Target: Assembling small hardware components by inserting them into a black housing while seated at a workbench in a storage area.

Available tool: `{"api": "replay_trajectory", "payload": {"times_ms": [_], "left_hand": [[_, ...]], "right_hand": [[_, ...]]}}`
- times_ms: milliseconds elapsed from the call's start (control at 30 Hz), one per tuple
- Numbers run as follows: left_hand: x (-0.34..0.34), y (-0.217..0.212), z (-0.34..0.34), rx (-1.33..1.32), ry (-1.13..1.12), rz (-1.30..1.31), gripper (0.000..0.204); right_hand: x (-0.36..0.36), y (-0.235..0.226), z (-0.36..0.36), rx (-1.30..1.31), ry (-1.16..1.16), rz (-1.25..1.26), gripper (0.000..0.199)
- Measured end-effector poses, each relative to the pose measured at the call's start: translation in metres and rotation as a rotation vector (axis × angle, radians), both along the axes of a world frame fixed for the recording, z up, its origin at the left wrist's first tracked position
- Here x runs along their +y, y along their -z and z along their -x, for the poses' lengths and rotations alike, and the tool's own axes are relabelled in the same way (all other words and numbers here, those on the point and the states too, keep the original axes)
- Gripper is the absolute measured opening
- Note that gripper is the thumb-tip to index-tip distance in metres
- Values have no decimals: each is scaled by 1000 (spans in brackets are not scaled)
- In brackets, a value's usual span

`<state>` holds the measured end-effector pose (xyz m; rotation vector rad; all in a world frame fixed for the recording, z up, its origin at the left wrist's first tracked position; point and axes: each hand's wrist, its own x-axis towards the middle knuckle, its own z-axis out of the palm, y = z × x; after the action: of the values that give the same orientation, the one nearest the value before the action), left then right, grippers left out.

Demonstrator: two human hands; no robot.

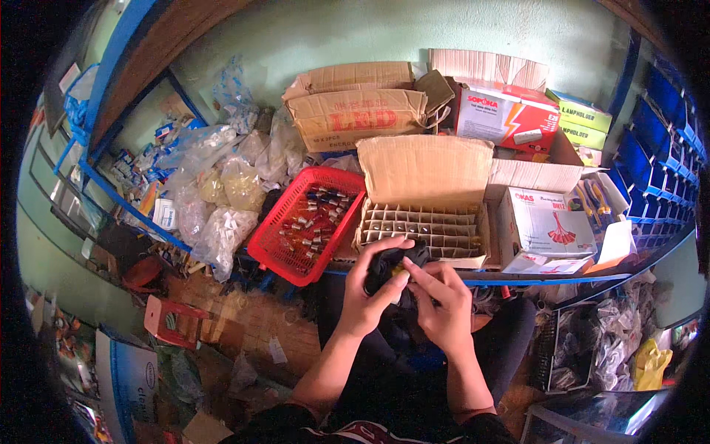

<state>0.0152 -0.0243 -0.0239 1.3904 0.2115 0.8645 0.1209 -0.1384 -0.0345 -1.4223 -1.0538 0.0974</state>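
In front of my body, my left hand [361,305] is closed around a crumpled black cloth-like bundle [380,268]. A small yellowish piece [399,269] shows in its folds between my thumbs; its kind is too small to tell. My right hand [446,305] meets the left there, its fingertips pinched together at the bundle, and what they grip is hidden. Just beyond my hands stands an open cardboard box [425,169] with a grid of card dividers, and several cells hold small items. Left of it, a red plastic basket [268,231] holds many small metal-capped bulbs.
Clear plastic bags [225,237] pile up at the left of the bench. Behind stand a brown carton [355,118] and a red-and-white box [503,118]. A white box [547,229] sits at right, near blue bins [658,163]. A red stool [174,322] is on the floor.
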Motion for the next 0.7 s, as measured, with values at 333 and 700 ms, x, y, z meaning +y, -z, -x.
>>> {"api": "replay_trajectory", "payload": {"times_ms": [333,700], "left_hand": [[0,9,-5,96,-286,-230,19],[-13,7,-11,109,-378,-158,16]], "right_hand": [[11,15,6,248,11,-61,10],[6,7,12,212,40,172,36]]}}
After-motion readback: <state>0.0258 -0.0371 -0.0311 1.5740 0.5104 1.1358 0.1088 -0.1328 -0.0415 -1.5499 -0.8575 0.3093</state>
